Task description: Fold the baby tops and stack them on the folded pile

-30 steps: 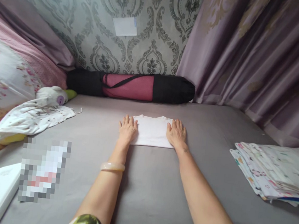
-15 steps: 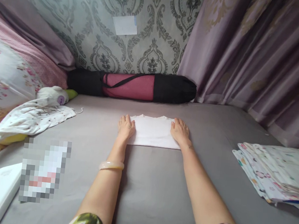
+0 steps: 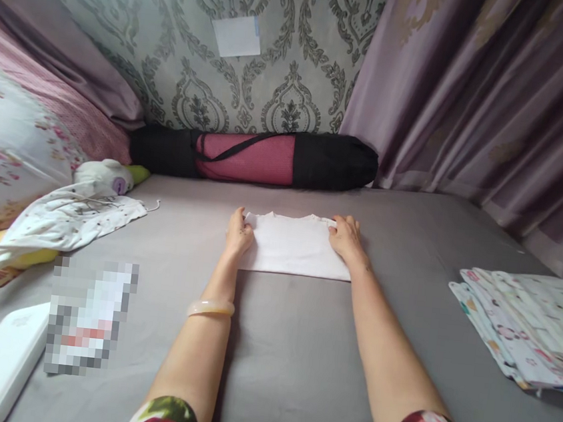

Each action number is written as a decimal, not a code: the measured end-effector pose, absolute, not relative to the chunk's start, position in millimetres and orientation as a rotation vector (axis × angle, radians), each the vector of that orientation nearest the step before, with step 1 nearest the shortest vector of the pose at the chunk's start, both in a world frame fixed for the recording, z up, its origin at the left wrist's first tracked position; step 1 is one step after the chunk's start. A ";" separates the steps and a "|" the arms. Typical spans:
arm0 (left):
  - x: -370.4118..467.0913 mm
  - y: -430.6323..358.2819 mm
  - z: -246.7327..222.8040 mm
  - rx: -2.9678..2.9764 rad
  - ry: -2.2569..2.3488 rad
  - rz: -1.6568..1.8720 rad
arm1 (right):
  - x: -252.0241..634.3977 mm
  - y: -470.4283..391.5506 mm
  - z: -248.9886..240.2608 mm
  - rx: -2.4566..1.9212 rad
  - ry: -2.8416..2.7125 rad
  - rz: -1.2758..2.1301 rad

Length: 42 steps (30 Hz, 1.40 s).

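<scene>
A folded white cloth (image 3: 290, 245) lies flat on the grey bed sheet (image 3: 287, 346), its straight edge towards me and its uneven edge away. My left hand (image 3: 240, 232) grips its left side near the far corner, thumb on top and fingers curled around the edge. At the far right corner, my right hand (image 3: 346, 237) pinches the cloth between thumb and fingers. A pale bangle (image 3: 211, 308) circles my left wrist.
Folded patterned cloths (image 3: 525, 330) are stacked at the right. A black and pink rolled bag (image 3: 247, 157) lies along the wall. To the left are a white box (image 3: 1, 359), a blurred packet (image 3: 94, 319), a spotted cloth (image 3: 74, 219) and a plush toy (image 3: 104, 173).
My hands have gone from lying flatter on the cloth to curled fingers gripping its sides. The camera view has shifted slightly.
</scene>
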<state>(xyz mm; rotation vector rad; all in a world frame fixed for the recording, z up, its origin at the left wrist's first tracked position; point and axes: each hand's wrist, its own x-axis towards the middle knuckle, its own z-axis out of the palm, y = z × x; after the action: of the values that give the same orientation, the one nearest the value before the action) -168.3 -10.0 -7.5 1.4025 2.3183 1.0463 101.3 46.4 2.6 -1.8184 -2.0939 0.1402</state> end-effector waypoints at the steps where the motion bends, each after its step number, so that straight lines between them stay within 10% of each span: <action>1: -168.6 -9.1 -6.8 1.386 2.277 1.094 | 101.7 46.7 4.6 -1.823 -2.083 0.162; 14: -176.0 -33.3 51.2 1.045 1.432 1.525 | 134.5 49.7 51.2 -1.489 -1.663 0.886; 23: -166.8 -43.5 89.3 1.238 1.186 1.726 | 159.2 28.9 96.5 -1.180 -1.493 0.769; 42: -173.9 -147.6 86.1 1.988 1.434 0.603 | 210.5 -86.8 63.7 -1.066 -2.382 0.639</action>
<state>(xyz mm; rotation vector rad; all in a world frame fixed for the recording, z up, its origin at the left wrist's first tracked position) -173.9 -147.6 86.1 1.9883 1.4345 0.6032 210.5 -86.8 63.7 -1.0664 -2.3817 0.6391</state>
